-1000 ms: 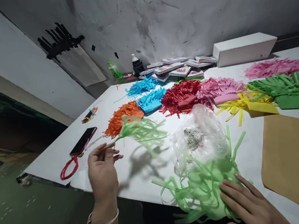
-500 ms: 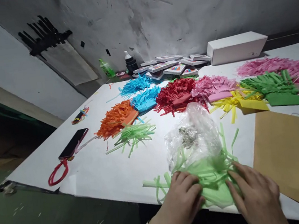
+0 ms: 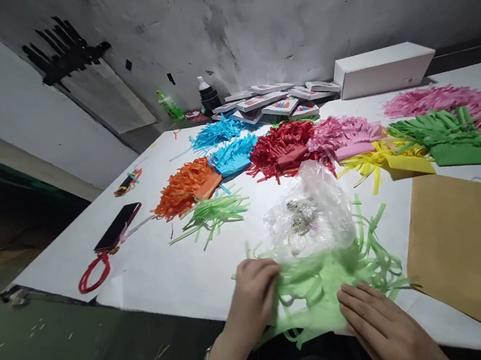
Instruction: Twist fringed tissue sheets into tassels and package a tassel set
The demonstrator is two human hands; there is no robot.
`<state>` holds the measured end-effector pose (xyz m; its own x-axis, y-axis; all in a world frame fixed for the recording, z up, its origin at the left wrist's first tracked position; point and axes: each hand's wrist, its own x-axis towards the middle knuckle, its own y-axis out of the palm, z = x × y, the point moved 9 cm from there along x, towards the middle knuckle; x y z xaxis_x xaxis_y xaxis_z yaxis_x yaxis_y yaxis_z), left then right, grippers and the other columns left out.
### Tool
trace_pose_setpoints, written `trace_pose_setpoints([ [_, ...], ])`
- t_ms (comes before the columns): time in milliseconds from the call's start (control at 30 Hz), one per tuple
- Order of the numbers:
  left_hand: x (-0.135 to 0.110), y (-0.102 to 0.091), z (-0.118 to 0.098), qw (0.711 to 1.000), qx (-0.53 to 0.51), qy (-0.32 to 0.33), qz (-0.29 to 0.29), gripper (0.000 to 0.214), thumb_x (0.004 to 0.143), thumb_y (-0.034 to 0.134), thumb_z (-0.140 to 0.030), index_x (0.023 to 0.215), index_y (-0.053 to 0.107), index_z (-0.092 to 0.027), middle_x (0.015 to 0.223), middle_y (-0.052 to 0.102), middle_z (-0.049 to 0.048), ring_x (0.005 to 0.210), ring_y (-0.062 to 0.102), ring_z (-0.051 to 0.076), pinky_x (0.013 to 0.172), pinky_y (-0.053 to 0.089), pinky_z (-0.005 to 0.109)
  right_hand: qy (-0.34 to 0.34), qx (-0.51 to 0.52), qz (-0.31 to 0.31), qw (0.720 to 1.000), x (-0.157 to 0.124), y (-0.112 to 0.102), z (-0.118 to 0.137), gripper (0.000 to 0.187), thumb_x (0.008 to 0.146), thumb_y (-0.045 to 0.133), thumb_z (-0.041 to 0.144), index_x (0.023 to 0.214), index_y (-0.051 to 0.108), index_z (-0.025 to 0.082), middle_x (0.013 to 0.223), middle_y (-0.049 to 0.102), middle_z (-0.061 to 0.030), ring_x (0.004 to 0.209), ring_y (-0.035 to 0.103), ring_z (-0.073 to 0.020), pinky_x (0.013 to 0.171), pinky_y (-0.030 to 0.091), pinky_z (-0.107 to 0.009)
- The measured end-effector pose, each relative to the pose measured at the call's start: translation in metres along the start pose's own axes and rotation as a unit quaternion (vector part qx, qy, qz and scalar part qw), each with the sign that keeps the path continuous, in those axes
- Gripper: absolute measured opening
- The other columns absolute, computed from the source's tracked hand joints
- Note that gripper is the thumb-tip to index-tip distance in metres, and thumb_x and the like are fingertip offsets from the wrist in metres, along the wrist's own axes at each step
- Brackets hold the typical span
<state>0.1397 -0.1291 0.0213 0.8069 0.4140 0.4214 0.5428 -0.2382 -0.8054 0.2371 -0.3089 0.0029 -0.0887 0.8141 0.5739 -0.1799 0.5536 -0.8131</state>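
Note:
Light green fringed tissue paper (image 3: 323, 278) lies spread at the table's front edge, its cut strips fanning out to the right. At its left side my left hand (image 3: 256, 289) has curled fingers closed on the paper. My right hand (image 3: 383, 320) lies with outstretched fingers on the paper's right part, pressing rather than gripping. Just beyond the paper sits a clear plastic bag (image 3: 310, 212) with small metallic pieces inside. Loose light green strips (image 3: 214, 215) rest farther to the left.
Fringed paper bundles in orange (image 3: 188, 186), blue (image 3: 233, 157), red (image 3: 283, 151), yellow (image 3: 409, 165) and green (image 3: 460, 154) line the table. A phone (image 3: 118, 227) lies left, brown paper (image 3: 468, 245) right. Flat boxes (image 3: 261, 101) and a white box (image 3: 385, 69) stand behind.
The light green paper, bunched between both hands before, is now spread wider. My left hand has moved left, and my right hand has shifted left and down, flattening onto the paper.

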Motion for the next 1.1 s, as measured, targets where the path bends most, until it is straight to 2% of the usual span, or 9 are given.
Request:
trace_pose_setpoints([
  [67, -0.008, -0.026, 0.01, 0.993, 0.073, -0.054, -0.078, 0.02, 0.094, 0.055, -0.014, 0.11, 0.065, -0.021, 0.111, 0.069, 0.012, 0.105, 0.064, 0.028, 0.089, 0.05, 0.045, 0.005, -0.003, -0.004, 1.0, -0.008, 0.004, 0.001, 0.027, 0.096, 0.05, 0.007, 0.114, 0.069, 0.012, 0.119, 0.074, -0.011, 0.118, 0.066, -0.0236, 0.102, 0.055, -0.038],
  [133, -0.017, -0.03, -0.006, 0.991, 0.09, -0.032, -0.094, 0.03, 0.093, 0.062, -0.019, 0.123, 0.061, -0.018, 0.124, 0.062, 0.0171, 0.118, 0.058, 0.033, 0.096, 0.048, 0.048, 0.029, -0.004, -0.026, 0.999, -0.01, 0.004, 0.003, 0.027, 0.093, 0.049, 0.004, 0.109, 0.069, 0.012, 0.113, 0.076, -0.0108, 0.113, 0.069, -0.0235, 0.099, 0.056, -0.038],
  [233, -0.026, 0.007, -0.06, 0.992, 0.009, 0.125, 0.021, 0.041, 0.093, 0.063, -0.028, 0.131, 0.055, -0.015, 0.124, 0.065, 0.0169, 0.118, 0.058, 0.032, 0.106, 0.042, 0.05, 0.073, 0.022, -0.074, 0.994, 0.0, 0.001, 0.01, 0.023, 0.094, 0.049, 0.005, 0.1, 0.069, 0.014, 0.098, 0.078, -0.0072, 0.099, 0.073, -0.0204, 0.099, 0.053, -0.037],
  [300, -0.03, 0.031, -0.08, 0.982, -0.037, 0.168, 0.083, 0.033, 0.097, 0.055, -0.022, 0.129, 0.055, -0.013, 0.115, 0.071, 0.0138, 0.107, 0.064, 0.027, 0.107, 0.041, 0.048, 0.085, 0.041, -0.077, 0.993, 0.007, 0.003, 0.012, 0.023, 0.096, 0.047, 0.009, 0.103, 0.068, 0.014, 0.099, 0.077, -0.0062, 0.101, 0.072, -0.0206, 0.104, 0.048, -0.039],
  [500, -0.024, 0.038, -0.06, 0.988, -0.085, 0.092, 0.093, 0.023, 0.094, 0.047, -0.005, 0.106, 0.061, -0.019, 0.101, 0.074, 0.0078, 0.091, 0.064, 0.023, 0.088, 0.045, 0.041, 0.041, 0.047, -0.01, 0.998, -0.005, 0.013, 0.003, 0.028, 0.095, 0.046, 0.003, 0.114, 0.066, 0.012, 0.117, 0.073, -0.0087, 0.12, 0.063, -0.0222, 0.112, 0.035, -0.041],
  [733, -0.011, 0.031, -0.022, 0.995, -0.018, -0.037, 0.095, 0.022, 0.097, 0.045, -0.008, 0.101, 0.063, -0.02, 0.108, 0.072, 0.0077, 0.094, 0.066, 0.024, 0.082, 0.04, 0.042, 0.212, 0.034, -0.038, 0.976, 0.007, 0.017, -0.024, 0.014, 0.1, 0.049, 0.012, 0.095, 0.061, 0.018, 0.079, 0.063, -0.0022, 0.079, 0.061, -0.0193, 0.09, 0.035, -0.043],
  [900, -0.007, 0.007, 0.01, 0.988, 0.111, -0.097, 0.04, 0.017, 0.095, 0.051, -0.01, 0.099, 0.065, -0.02, 0.105, 0.07, 0.0089, 0.096, 0.065, 0.028, 0.083, 0.04, 0.046, 0.26, -0.005, -0.045, 0.965, 0.023, 0.021, -0.037, 0.031, 0.105, 0.042, 0.02, 0.077, 0.056, 0.021, 0.066, 0.053, 0.0016, 0.065, 0.051, -0.0176, 0.08, 0.034, -0.039],
  [1000, -0.008, -0.005, -0.01, 0.994, 0.101, -0.038, -0.024, 0.024, 0.095, 0.053, -0.01, 0.116, 0.06, -0.017, 0.116, 0.066, 0.0139, 0.107, 0.06, 0.03, 0.09, 0.042, 0.047, 0.257, -0.02, -0.041, 0.965, 0.026, 0.025, -0.04, 0.034, 0.105, 0.041, 0.022, 0.074, 0.053, 0.022, 0.063, 0.051, 0.0023, 0.061, 0.05, -0.0184, 0.076, 0.032, -0.038],
  [1100, -0.009, 0.015, -0.046, 0.998, 0.015, 0.057, 0.018, 0.024, 0.093, 0.055, -0.009, 0.116, 0.059, -0.016, 0.116, 0.066, 0.0129, 0.105, 0.059, 0.027, 0.091, 0.046, 0.043, 0.255, -0.029, -0.027, 0.966, 0.027, 0.03, -0.043, 0.032, 0.106, 0.04, 0.023, 0.077, 0.054, 0.022, 0.064, 0.054, 0.0014, 0.062, 0.053, -0.0204, 0.075, 0.032, -0.038],
])
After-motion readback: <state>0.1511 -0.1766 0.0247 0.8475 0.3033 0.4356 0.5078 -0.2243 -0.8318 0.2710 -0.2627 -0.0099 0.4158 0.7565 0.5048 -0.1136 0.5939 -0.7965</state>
